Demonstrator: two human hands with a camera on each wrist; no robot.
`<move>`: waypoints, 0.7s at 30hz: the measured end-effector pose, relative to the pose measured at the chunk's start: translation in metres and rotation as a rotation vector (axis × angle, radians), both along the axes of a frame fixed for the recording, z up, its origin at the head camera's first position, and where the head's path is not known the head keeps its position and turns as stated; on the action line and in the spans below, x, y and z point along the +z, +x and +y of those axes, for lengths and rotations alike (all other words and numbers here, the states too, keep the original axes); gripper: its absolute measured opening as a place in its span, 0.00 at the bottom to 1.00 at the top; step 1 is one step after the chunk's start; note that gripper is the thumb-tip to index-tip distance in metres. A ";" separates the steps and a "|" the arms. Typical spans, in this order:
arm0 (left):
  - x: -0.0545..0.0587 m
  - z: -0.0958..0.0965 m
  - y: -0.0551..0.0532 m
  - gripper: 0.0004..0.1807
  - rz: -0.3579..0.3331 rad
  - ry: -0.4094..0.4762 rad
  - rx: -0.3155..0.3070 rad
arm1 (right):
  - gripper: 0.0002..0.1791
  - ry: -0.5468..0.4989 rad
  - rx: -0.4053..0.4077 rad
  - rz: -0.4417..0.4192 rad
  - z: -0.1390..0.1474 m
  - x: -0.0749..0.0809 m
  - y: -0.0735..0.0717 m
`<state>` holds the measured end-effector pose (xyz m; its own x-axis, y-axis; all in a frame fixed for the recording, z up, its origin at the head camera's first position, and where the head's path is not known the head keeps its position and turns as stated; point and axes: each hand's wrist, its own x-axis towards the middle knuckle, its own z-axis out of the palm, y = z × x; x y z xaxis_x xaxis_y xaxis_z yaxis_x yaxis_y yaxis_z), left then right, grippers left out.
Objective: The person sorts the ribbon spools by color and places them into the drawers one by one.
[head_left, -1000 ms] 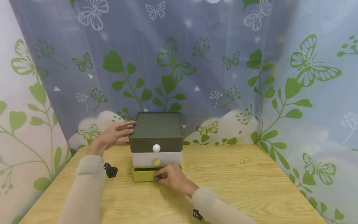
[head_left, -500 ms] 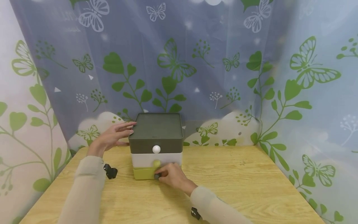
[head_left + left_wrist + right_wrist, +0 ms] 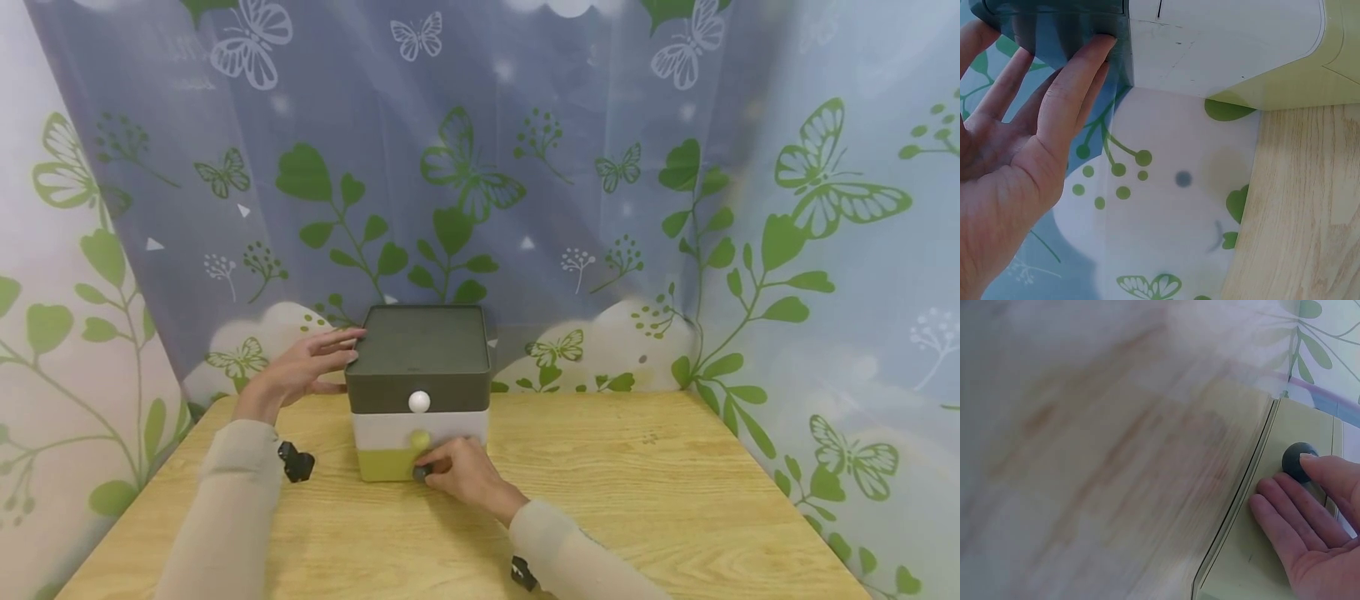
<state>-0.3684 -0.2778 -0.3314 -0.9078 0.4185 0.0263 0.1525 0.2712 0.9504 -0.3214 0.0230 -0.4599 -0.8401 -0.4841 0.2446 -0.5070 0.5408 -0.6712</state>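
Observation:
A small three-tier drawer box stands on the table, with a dark grey top tier [image 3: 382, 392], a white middle tier [image 3: 378, 430] and a yellow-green bottom drawer [image 3: 384, 466]. The bottom drawer sits flush with the tiers above. My right hand [image 3: 467, 477] pinches its dark round knob [image 3: 1298, 461] between thumb and fingers. Against the left side of the top tier rest the fingertips of my left hand [image 3: 300, 367], its fingers extended; the left wrist view shows them touching the dark wall. A white knob [image 3: 419, 402] and a yellow-green knob [image 3: 420, 438] mark the upper drawers.
The wooden table [image 3: 622, 492] extends to both sides of the box. A butterfly-and-leaf patterned curtain [image 3: 555, 183] hangs close behind it. Black devices are worn at the left wrist [image 3: 296, 462] and the right wrist [image 3: 522, 573].
The bottom drawer, which stuck out a second ago, has slid back into the box, with my right hand on its knob throughout. My left hand has stayed in place.

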 end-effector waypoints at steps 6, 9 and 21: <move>0.000 0.000 0.000 0.37 -0.001 -0.001 0.002 | 0.11 0.012 0.000 0.016 0.000 0.000 -0.001; 0.000 0.000 0.000 0.37 -0.001 -0.001 -0.001 | 0.11 0.023 -0.005 0.019 -0.001 0.000 -0.001; 0.001 0.000 0.000 0.37 0.003 -0.003 -0.011 | 0.12 0.056 0.004 0.046 0.000 0.002 0.001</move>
